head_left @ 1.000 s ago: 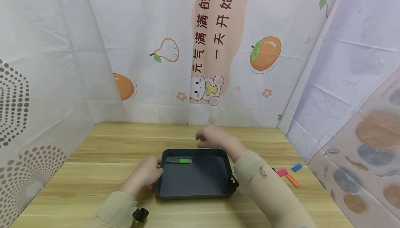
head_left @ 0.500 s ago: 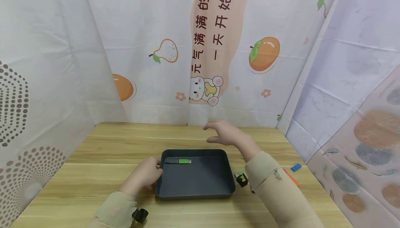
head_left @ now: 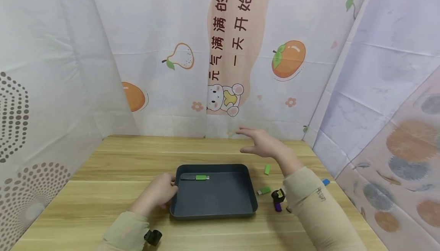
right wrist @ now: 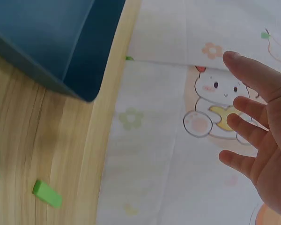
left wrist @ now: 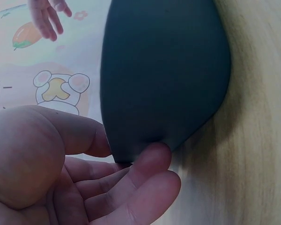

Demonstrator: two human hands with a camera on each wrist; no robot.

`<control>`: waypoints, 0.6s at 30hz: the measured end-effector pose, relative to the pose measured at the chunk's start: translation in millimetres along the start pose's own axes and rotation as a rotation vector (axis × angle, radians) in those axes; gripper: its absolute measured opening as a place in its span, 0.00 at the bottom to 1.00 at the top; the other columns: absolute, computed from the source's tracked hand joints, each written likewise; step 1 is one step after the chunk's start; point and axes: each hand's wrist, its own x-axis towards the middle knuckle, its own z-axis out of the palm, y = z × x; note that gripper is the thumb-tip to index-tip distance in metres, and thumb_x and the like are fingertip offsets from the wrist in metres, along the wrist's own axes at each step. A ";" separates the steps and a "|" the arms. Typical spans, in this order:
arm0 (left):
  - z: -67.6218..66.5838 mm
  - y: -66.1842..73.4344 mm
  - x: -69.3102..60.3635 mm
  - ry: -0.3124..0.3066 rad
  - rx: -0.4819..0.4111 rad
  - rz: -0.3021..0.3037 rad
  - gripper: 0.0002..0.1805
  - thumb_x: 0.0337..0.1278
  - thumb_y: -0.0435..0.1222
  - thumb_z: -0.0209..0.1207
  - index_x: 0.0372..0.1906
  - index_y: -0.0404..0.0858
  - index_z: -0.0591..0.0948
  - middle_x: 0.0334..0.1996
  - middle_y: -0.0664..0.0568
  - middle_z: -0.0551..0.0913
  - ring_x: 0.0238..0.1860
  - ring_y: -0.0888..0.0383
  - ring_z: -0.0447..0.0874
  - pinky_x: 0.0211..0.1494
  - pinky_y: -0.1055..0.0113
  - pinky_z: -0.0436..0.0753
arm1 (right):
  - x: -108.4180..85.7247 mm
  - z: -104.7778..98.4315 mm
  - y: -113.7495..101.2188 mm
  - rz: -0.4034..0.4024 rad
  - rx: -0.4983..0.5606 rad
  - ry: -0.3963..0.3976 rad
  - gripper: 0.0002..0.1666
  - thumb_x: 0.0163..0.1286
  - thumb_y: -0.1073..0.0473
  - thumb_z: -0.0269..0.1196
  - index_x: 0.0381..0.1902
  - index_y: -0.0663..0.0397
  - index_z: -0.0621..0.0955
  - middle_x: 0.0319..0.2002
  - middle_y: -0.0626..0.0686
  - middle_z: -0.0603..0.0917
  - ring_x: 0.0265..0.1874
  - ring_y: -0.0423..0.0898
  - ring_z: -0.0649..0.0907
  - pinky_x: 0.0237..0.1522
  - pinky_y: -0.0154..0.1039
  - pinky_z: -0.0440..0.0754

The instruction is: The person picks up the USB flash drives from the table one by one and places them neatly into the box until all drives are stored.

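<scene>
A dark rectangular tray [head_left: 214, 216] stands on the table, holding a green USB stick [head_left: 201, 177] and, touching its end, a dark flat piece [head_left: 187, 177] at the back left. My left hand [head_left: 160, 190] grips the tray's left rim; the left wrist view shows thumb and fingers around the tray wall [left wrist: 164, 70]. My right hand [head_left: 266, 144] is raised beyond the tray's back right corner, fingers spread and holding nothing, as the right wrist view of the hand [right wrist: 267, 126] also shows. Below it on the table lies a small green piece [head_left: 267, 169].
Right of the tray lie another green USB stick [head_left: 264, 190] and a purple piece [head_left: 277, 206]. A blue piece [head_left: 325, 182] shows past the right sleeve [head_left: 319, 205], which hides part of the table. Printed curtains [head_left: 165, 98] hang behind the table.
My right hand has moved right and slightly up from behind the tray, its fingers spreading. Green and purple pieces have come into view; the orange and pink ones are now hidden. My left hand stays at the rim.
</scene>
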 end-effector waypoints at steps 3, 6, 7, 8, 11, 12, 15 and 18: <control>-0.4 -0.5 -0.5 0.002 -0.004 -0.006 0.24 0.62 0.27 0.54 0.63 0.24 0.76 0.32 0.46 0.81 0.16 0.52 0.79 0.16 0.61 0.82 | -5.9 -3.9 6.1 0.007 0.012 0.016 0.40 0.66 0.51 0.72 0.74 0.50 0.72 0.76 0.57 0.65 0.73 0.58 0.67 0.70 0.56 0.68; -0.9 -0.9 -0.9 0.000 -0.003 -0.010 0.24 0.62 0.27 0.54 0.64 0.24 0.76 0.31 0.46 0.81 0.16 0.52 0.79 0.16 0.61 0.82 | -11.4 -6.2 12.6 0.020 0.013 0.018 0.42 0.65 0.50 0.73 0.74 0.49 0.72 0.76 0.57 0.65 0.73 0.58 0.67 0.70 0.57 0.68; -1.0 -0.9 -1.0 0.000 -0.002 -0.008 0.24 0.62 0.27 0.53 0.63 0.24 0.76 0.31 0.46 0.81 0.16 0.52 0.79 0.16 0.61 0.82 | -13.4 -6.7 14.7 0.021 0.012 0.019 0.43 0.65 0.50 0.73 0.75 0.49 0.71 0.76 0.57 0.65 0.73 0.58 0.66 0.70 0.57 0.68; -1.2 -0.8 -1.1 -0.002 0.000 -0.008 0.24 0.62 0.27 0.53 0.64 0.24 0.76 0.31 0.47 0.81 0.16 0.52 0.79 0.16 0.61 0.82 | -15.4 -7.2 16.8 0.025 0.015 0.017 0.44 0.64 0.50 0.74 0.75 0.49 0.71 0.76 0.57 0.64 0.73 0.58 0.66 0.70 0.58 0.67; -1.8 0.1 -1.5 -0.006 0.005 -0.004 0.24 0.63 0.27 0.54 0.64 0.24 0.76 0.31 0.47 0.81 0.15 0.52 0.79 0.16 0.61 0.82 | -21.8 -8.2 22.6 0.030 0.025 0.019 0.46 0.62 0.50 0.75 0.76 0.49 0.70 0.76 0.57 0.64 0.74 0.59 0.66 0.70 0.59 0.67; -1.9 0.3 -1.5 -0.007 0.006 -0.004 0.24 0.63 0.27 0.54 0.64 0.24 0.76 0.31 0.47 0.81 0.15 0.52 0.79 0.16 0.61 0.82 | -24.0 -8.5 24.5 0.031 0.026 0.020 0.46 0.62 0.51 0.75 0.76 0.49 0.70 0.76 0.57 0.64 0.74 0.59 0.66 0.70 0.59 0.67; -2.1 1.2 -1.6 -0.011 0.006 -0.001 0.24 0.63 0.28 0.54 0.64 0.25 0.76 0.31 0.47 0.81 0.15 0.52 0.79 0.16 0.61 0.82 | -30.2 -9.7 30.3 0.037 0.035 0.023 0.47 0.61 0.51 0.76 0.75 0.50 0.70 0.76 0.58 0.64 0.74 0.60 0.65 0.70 0.59 0.67; -2.0 1.7 -1.6 -0.014 0.004 -0.002 0.24 0.63 0.28 0.54 0.64 0.25 0.76 0.30 0.48 0.81 0.16 0.52 0.79 0.17 0.61 0.82 | -36.4 -11.9 34.8 0.041 0.046 0.023 0.47 0.61 0.52 0.76 0.76 0.51 0.69 0.76 0.59 0.63 0.74 0.61 0.64 0.70 0.61 0.66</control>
